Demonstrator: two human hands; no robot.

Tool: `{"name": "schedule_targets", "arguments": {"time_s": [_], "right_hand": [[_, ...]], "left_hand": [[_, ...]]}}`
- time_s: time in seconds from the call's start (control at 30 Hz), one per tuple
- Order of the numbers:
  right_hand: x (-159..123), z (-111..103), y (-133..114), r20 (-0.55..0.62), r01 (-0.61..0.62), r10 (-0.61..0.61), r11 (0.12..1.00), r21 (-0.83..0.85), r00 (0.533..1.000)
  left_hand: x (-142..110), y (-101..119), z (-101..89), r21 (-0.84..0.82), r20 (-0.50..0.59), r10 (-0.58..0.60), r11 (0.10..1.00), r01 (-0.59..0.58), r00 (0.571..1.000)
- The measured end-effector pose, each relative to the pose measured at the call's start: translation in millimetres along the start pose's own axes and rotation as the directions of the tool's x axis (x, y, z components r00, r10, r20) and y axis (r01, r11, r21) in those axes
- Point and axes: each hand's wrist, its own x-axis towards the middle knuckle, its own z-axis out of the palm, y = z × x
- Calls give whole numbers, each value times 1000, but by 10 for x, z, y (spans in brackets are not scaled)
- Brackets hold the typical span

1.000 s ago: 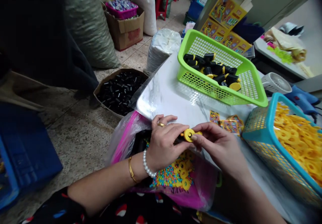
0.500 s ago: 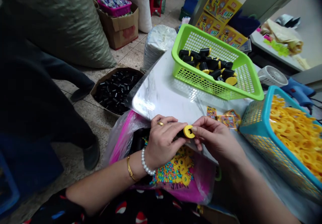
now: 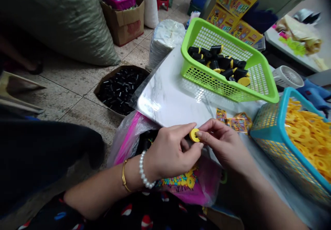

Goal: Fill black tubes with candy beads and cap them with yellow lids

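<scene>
My left hand [image 3: 168, 150], with a pearl bracelet at its wrist, is closed around a small black tube that its fingers mostly hide. A yellow ring-shaped cap [image 3: 194, 135] with a dark centre hole sits at the tube's end. My left index finger and thumb reach up to the cap's edge. My right hand [image 3: 223, 142] pinches that cap from the right, thumb pressed on its face. Below both hands lies a pink tray [image 3: 201, 192] lined with clear plastic, holding colourful small balls [image 3: 173, 181], yellow rings [image 3: 190, 181] and black tubes partly covered by my left arm.
On the white table [image 3: 165, 102] stands a green basket [image 3: 230, 94] of black tubes with yellow ends. A blue basket [image 3: 269, 130] of yellow rings stands at right, near small printed packets [image 3: 237, 124]. A box of black tubes [image 3: 121, 89] sits on the floor. Another person's dark-clothed leg [image 3: 51, 147] is at left.
My left thumb and index finger have moved forward to the yellow cap's edge. Small orange bits beside the cap a second ago no longer show. The other person at left has shifted.
</scene>
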Motion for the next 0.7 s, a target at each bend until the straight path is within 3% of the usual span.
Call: {"name": "schedule_targets", "arguments": {"time_s": [0.07,0.13,0.27,0.4,0.47,0.57,0.7], "right_hand": [[-8,18,-17,9,-3,4,999,-35,1000],[-19,49,-25,-11,-4,4,997,-72,1000],[-21,111,-2,-96,63,-75,990,-123,993],[-20,78,96,-48,49,-50,999,-5,998],[-25,9,154,1,20,-21,988,150,1000],[-62,-112,219,45,-33,20,947,318,999],[-79,-203,212,106,-56,25,952,300,994]], "left_hand": [[-9,11,42,-229,44,-199,952,204,979],[-9,-8,95,-389,61,-310,868,309,949],[27,-72,139,-533,93,-333,779,329,938],[70,-94,96,-624,211,-357,668,407,910],[75,-104,83,-641,205,-319,671,373,925],[39,-126,94,-604,161,-232,746,282,959],[-32,-126,105,-439,83,-126,886,150,989]]}}
